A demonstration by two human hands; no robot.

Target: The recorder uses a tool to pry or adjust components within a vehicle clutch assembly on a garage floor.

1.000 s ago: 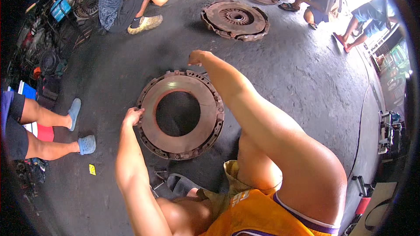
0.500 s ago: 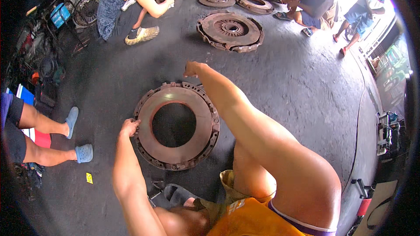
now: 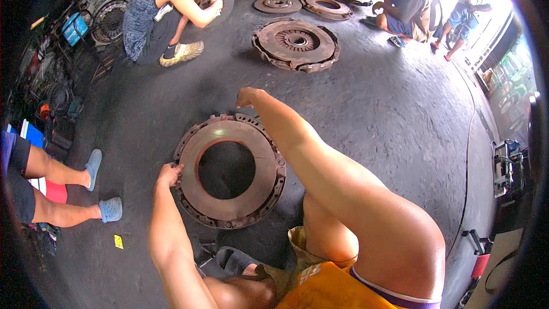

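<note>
A rusty clutch pressure plate lies flat on the floor in front of me, its bolt-holed rim around a smooth ring and a round central hole. My left hand grips its left rim, thumb over the edge. Just beyond the far rim is my right hand, fingers curled downward and closed; what they hold, if anything, is hidden behind the hand. Whether that hand touches the rim I cannot tell. My sandalled foot is near the plate's near side.
Another clutch cover lies farther off, with flat discs behind it. A person crouches with a disc at the far left; more people sit at the far right. Someone's blue clogs are at the left. Machine parts line the left wall.
The whole view has tilted slightly, so the floor things sit a little lower. Both my hands keep nearly the same places about the plate.
</note>
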